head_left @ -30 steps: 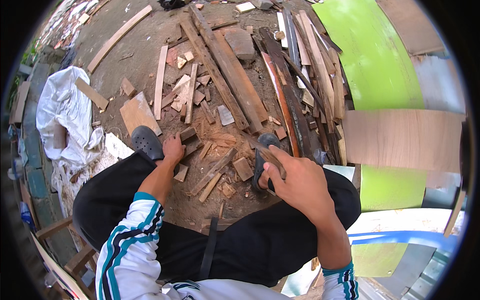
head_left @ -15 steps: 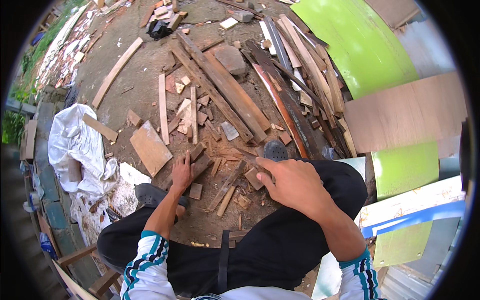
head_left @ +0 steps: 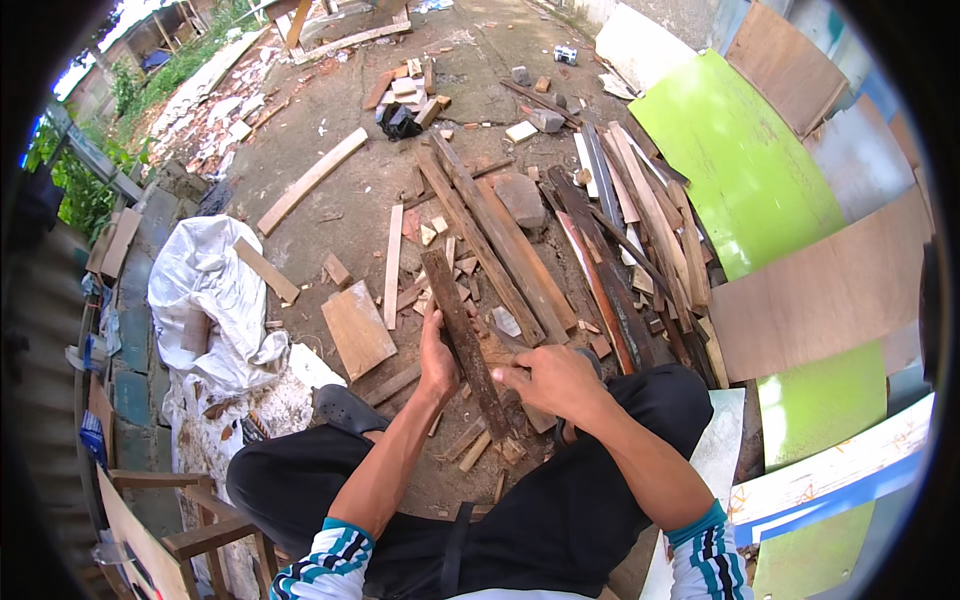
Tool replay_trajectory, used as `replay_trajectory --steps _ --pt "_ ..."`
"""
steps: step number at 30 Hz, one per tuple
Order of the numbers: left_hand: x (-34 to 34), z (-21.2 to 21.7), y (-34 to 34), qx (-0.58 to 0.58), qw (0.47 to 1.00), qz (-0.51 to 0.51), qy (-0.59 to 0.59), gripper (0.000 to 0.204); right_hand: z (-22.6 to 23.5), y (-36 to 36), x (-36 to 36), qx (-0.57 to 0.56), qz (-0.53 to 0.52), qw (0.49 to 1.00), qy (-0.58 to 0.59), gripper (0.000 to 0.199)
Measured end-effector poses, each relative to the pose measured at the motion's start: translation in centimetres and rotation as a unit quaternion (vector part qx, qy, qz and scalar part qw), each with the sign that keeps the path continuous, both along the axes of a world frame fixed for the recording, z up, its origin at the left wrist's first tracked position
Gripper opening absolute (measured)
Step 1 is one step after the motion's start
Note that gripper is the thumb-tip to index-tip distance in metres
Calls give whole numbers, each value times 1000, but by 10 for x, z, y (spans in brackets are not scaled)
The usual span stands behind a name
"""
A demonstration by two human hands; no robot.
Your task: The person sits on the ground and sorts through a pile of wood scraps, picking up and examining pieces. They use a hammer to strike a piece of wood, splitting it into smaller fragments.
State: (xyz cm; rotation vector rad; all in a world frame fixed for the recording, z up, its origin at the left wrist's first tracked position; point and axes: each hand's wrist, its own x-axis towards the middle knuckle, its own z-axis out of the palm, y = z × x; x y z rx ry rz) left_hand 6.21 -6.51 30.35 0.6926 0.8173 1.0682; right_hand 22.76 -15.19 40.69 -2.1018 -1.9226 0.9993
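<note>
Dark, rough wood: the left hand (head_left: 437, 364), half closed, grips a long, narrow strip (head_left: 464, 341); the right hand (head_left: 556, 381) curls just beside it, its hold unclear.

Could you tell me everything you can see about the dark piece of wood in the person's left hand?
The dark piece of wood is long, narrow and straight-sided, brown with a rough, mottled face. It slants in front of the person, far end toward the left, near end between the feet. The left hand grips its left side. The right hand is close by its right edge; whether it touches is unclear, as is whether the near end rests on the ground.
</note>
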Motion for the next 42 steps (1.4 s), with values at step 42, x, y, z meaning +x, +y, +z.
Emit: replay_trajectory --steps 42 --pt "-38 44 -18 630 555 -354 412 69 14 -18 -4 -25 -14 998 -65 45"
